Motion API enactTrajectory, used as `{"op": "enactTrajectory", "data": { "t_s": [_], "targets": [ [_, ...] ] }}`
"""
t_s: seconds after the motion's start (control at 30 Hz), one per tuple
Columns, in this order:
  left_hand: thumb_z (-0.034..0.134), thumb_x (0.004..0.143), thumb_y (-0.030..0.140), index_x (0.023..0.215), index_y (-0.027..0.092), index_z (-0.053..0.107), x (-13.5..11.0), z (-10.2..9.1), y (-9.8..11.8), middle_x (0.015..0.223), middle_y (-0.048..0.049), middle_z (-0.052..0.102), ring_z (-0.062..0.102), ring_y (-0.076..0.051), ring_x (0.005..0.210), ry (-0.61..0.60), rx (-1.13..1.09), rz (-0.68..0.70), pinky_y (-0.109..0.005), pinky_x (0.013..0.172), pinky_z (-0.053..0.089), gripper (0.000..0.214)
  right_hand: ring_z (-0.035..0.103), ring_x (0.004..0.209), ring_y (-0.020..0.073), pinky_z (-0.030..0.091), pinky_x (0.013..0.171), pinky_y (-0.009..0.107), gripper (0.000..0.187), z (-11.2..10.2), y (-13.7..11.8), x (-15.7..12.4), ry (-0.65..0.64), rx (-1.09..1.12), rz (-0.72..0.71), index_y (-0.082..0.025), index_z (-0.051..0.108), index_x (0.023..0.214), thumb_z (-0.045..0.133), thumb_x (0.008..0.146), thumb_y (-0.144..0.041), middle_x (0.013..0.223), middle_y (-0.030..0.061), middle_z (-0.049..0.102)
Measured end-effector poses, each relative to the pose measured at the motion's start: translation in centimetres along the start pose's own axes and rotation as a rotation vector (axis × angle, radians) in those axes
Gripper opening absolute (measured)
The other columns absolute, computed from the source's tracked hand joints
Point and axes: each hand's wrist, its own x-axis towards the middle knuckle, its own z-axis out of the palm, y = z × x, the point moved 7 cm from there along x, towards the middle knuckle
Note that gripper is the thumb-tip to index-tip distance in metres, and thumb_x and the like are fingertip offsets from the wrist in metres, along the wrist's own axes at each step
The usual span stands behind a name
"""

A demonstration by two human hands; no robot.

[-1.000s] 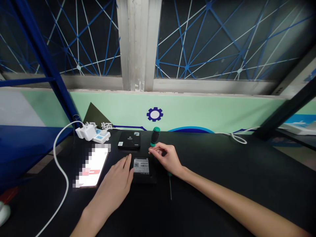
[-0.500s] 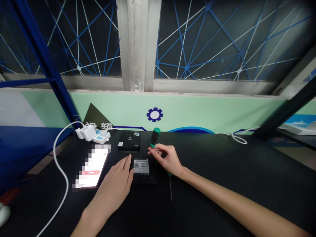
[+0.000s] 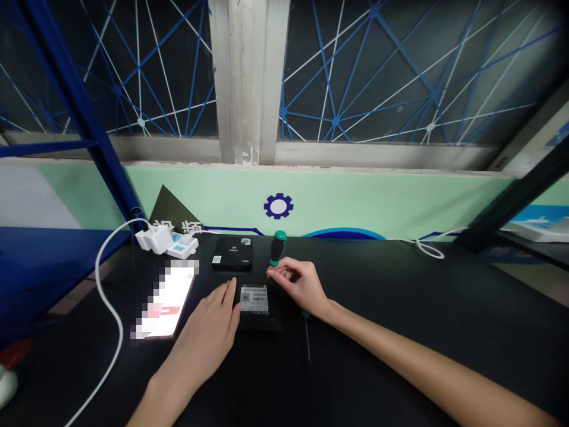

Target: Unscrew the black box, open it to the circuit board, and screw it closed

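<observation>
My left hand rests on the black tabletop, with its fingertips and thumb against the left edge of a flat black box bearing a white barcode label. My right hand hovers over the box's upper right corner, thumb and forefinger close together; anything tiny between them cannot be seen. Just beyond those fingertips stands a green-and-black screwdriver handle. Below my right hand lies a thin steel shaft with a green collar; whether it belongs to that handle, I cannot tell.
A second black box lies beyond the first. To the left are a lit phone with a blurred screen, a white charger, a power strip and a white cable. A blue metal frame stands at left.
</observation>
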Motion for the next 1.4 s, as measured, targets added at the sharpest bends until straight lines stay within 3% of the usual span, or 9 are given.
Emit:
{"op": "enactTrajectory", "data": {
  "t_s": [0.27, 0.57, 0.93, 1.4],
  "targets": [
    [0.021, 0.103, 0.037, 0.152, 0.007, 0.037, -0.07, 0.02, 0.04, 0.151, -0.017, 0.049, 0.047, -0.028, 0.138, -0.046, 0.008, -0.019, -0.047, 0.109, 0.043, 0.06, 0.057, 0.051, 0.012, 0.047, 0.051, 0.025, 0.028, 0.06, -0.39, -0.07, -0.051, 0.029, -0.028, -0.016, 0.074, 0.097, 0.06, 0.095, -0.04, 0.082, 0.0079, 0.078],
    [0.021, 0.102, 0.036, 0.152, 0.006, 0.038, -0.03, 0.17, -0.05, 0.151, -0.0165, 0.049, 0.047, -0.028, 0.138, -0.028, 0.015, -0.006, -0.046, 0.11, 0.043, 0.06, 0.065, 0.058, 0.0152, 0.05, 0.053, 0.025, 0.029, 0.11, -0.51, 0.01, -0.046, 0.028, -0.026, -0.016, 0.072, 0.087, 0.062, 0.095, -0.042, 0.079, 0.0083, 0.078],
    [0.023, 0.102, 0.037, 0.15, 0.008, 0.04, -0.04, 0.16, -0.1, 0.15, -0.016, 0.05, 0.049, -0.028, 0.136, 0.005, 0.006, 0.006, -0.046, 0.109, 0.045, 0.058, 0.065, 0.059, 0.0156, 0.051, 0.053, 0.025, 0.024, 0.03, 0.03, 0.05, -0.003, 0.036, -0.014, -0.017, 0.07, 0.08, 0.069, 0.09, -0.039, 0.07, 0.0051, 0.073],
    [0.022, 0.102, 0.038, 0.152, 0.008, 0.038, -0.09, 0.01, -0.01, 0.152, -0.0159, 0.048, 0.047, -0.028, 0.138, -0.042, 0.015, -0.019, -0.046, 0.111, 0.042, 0.06, 0.072, 0.066, 0.0182, 0.056, 0.06, 0.027, 0.02, 0.03, -0.41, -0.06, -0.034, 0.036, -0.069, -0.017, 0.075, 0.088, 0.063, 0.094, -0.032, 0.08, 0.0071, 0.078]
  ]
}}
